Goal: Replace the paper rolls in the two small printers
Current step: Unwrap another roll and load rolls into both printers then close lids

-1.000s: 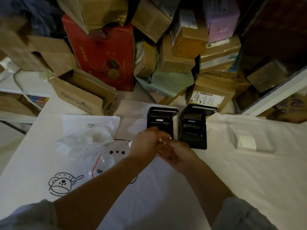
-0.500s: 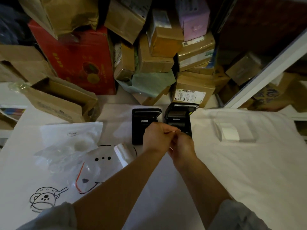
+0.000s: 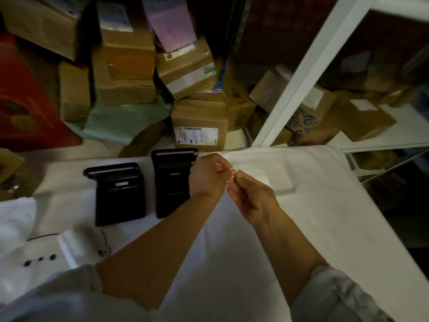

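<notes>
both my hands pinch a small white scrap together just right of the right printer (lid up, left printer too), with the white paper pack lying beyond my right fingertips.

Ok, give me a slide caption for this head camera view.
Both hands pinch a small white scrap beside two open black printers.
</notes>
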The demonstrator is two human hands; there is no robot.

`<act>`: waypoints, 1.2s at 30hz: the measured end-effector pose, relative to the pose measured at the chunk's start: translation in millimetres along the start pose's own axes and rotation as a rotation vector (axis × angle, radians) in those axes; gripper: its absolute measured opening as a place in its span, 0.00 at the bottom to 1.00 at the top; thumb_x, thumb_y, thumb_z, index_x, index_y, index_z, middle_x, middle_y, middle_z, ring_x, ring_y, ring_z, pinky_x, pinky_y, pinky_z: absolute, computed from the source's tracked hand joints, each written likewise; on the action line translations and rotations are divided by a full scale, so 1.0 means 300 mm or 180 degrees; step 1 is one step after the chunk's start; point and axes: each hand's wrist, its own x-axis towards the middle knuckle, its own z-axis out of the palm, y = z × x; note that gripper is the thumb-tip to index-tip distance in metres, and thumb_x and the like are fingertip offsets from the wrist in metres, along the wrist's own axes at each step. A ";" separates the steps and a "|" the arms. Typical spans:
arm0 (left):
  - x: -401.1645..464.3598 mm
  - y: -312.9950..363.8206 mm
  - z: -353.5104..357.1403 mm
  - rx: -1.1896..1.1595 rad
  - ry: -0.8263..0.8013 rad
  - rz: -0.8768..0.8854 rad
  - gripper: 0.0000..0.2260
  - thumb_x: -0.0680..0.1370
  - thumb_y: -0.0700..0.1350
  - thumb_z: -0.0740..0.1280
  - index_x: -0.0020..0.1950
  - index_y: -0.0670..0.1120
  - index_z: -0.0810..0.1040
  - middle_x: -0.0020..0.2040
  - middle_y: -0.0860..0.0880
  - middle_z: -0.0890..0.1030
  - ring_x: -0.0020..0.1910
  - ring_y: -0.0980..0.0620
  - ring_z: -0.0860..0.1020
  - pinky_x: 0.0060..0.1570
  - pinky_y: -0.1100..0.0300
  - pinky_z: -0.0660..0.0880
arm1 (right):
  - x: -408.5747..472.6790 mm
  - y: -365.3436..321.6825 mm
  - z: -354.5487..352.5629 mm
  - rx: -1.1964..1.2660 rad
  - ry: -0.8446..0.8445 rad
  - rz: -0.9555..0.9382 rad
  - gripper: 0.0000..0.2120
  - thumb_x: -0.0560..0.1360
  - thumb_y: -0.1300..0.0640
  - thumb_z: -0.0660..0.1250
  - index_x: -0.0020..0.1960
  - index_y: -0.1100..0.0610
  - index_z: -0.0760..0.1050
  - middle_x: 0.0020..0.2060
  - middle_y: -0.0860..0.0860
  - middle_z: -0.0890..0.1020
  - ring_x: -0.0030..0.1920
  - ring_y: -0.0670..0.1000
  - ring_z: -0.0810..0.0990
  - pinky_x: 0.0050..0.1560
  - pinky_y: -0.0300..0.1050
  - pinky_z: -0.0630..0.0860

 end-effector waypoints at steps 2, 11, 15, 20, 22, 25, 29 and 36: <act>0.033 0.014 0.085 -0.0145 -0.0048 -0.0053 0.08 0.71 0.40 0.72 0.34 0.50 0.79 0.41 0.45 0.84 0.43 0.46 0.82 0.49 0.52 0.80 | 0.075 -0.032 -0.060 -0.0231 0.0133 -0.0083 0.14 0.71 0.57 0.73 0.55 0.60 0.80 0.49 0.58 0.84 0.47 0.55 0.83 0.53 0.49 0.80; 0.165 0.062 0.364 0.0426 -0.0347 0.0000 0.09 0.77 0.42 0.65 0.52 0.45 0.84 0.49 0.46 0.84 0.47 0.49 0.81 0.52 0.60 0.77 | 0.311 -0.167 -0.222 -0.1509 0.0356 -0.1313 0.10 0.72 0.71 0.67 0.37 0.59 0.79 0.41 0.64 0.83 0.39 0.57 0.81 0.50 0.57 0.80; 0.199 0.041 0.397 0.0957 -0.0328 0.0042 0.05 0.74 0.41 0.70 0.46 0.47 0.85 0.44 0.47 0.84 0.43 0.50 0.82 0.49 0.57 0.80 | 0.411 -0.167 -0.225 -0.2998 0.0328 -0.1408 0.05 0.74 0.64 0.68 0.47 0.60 0.82 0.43 0.57 0.84 0.45 0.57 0.83 0.54 0.55 0.80; 0.195 0.019 0.405 0.1569 -0.0346 0.0319 0.07 0.77 0.45 0.67 0.51 0.50 0.83 0.51 0.51 0.83 0.49 0.52 0.80 0.49 0.59 0.77 | 0.419 -0.184 -0.259 -0.4203 0.0602 -0.1695 0.05 0.74 0.54 0.70 0.45 0.55 0.82 0.40 0.51 0.85 0.37 0.49 0.81 0.47 0.45 0.80; 0.191 0.018 0.406 0.1499 -0.0436 0.0353 0.09 0.78 0.42 0.65 0.55 0.49 0.82 0.55 0.50 0.81 0.53 0.50 0.79 0.54 0.58 0.76 | 0.409 -0.176 -0.257 -0.4576 0.0753 -0.1874 0.08 0.75 0.50 0.68 0.48 0.54 0.82 0.45 0.50 0.84 0.41 0.49 0.79 0.46 0.41 0.76; 0.187 0.025 0.395 0.1506 -0.0415 0.0353 0.08 0.77 0.47 0.66 0.53 0.48 0.82 0.49 0.49 0.83 0.47 0.50 0.80 0.49 0.57 0.78 | 0.400 -0.154 -0.246 -0.4550 0.0645 -0.1948 0.10 0.78 0.55 0.64 0.56 0.55 0.80 0.52 0.51 0.83 0.50 0.52 0.81 0.55 0.45 0.77; 0.161 0.024 0.382 0.1472 -0.0325 0.0589 0.10 0.77 0.41 0.65 0.56 0.51 0.80 0.54 0.49 0.80 0.52 0.50 0.78 0.52 0.60 0.76 | 0.385 -0.157 -0.240 -0.4242 0.0675 -0.2000 0.08 0.76 0.54 0.66 0.51 0.55 0.81 0.44 0.51 0.84 0.44 0.52 0.82 0.52 0.46 0.79; 0.094 -0.004 0.307 0.0970 -0.0426 0.0386 0.09 0.77 0.41 0.66 0.54 0.50 0.80 0.55 0.50 0.80 0.55 0.51 0.78 0.58 0.59 0.75 | 0.322 -0.139 -0.230 -0.3659 0.0842 -0.1713 0.12 0.77 0.58 0.65 0.60 0.56 0.76 0.56 0.54 0.80 0.57 0.57 0.78 0.61 0.51 0.73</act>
